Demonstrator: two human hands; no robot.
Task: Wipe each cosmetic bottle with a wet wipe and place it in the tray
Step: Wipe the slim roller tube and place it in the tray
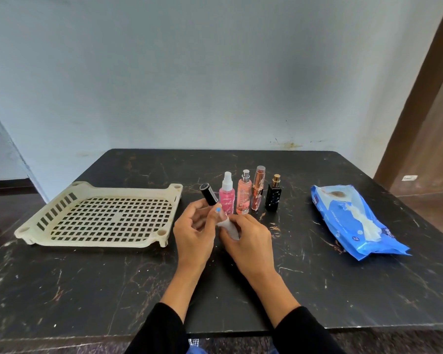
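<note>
Both hands raised mid-table: left hand [193, 227] grips black-capped bottle [209, 198], right hand [248, 237] pinches wipe [229, 227].

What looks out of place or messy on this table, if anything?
Mostly tidy. The only loose end: a wipe trails out of the blue wipes pack. Four bottles stand upright; the tray holds nothing.

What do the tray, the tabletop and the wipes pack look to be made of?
Tray: moulded plastic, matte cream, judging by its grid of cut holes and cast corner sockets. Tabletop: probably polished black stone or a laminate imitating it, with pale veins and a faint sheen. Wipes pack: thin glossy blue plastic film, crinkled and reflective.
</note>
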